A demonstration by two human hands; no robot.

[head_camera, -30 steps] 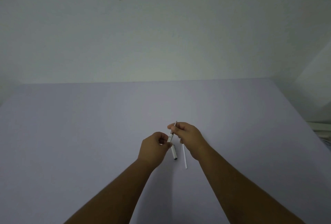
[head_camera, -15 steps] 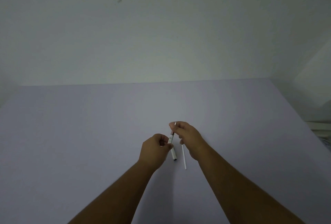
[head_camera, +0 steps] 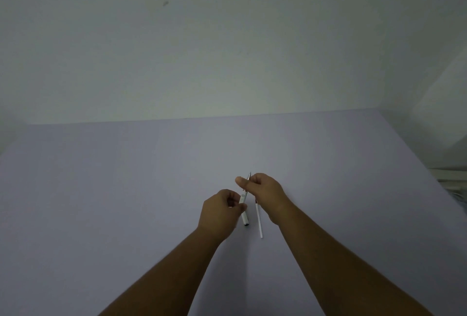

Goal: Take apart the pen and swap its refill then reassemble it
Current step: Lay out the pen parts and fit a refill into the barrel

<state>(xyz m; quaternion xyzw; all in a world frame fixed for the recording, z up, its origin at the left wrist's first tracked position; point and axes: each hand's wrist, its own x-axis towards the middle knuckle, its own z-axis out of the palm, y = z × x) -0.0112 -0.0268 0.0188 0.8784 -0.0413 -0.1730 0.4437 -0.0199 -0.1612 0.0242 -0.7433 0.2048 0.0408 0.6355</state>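
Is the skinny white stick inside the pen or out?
Out. The thin white refill lies on the table, beside the pen both hands hold.

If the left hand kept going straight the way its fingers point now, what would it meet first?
Probably the right hand. The left hand, gripping the white pen barrel, points up and right toward it, and they look nearly touching already. Depth is hard to judge from this single view.

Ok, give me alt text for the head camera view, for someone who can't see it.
Two bare hands hold a white pen just above a pale table: the left hand grips the barrel while the right hand pinches the tip end. A thin white refill lies on the table beside the pen, partly under the right hand.
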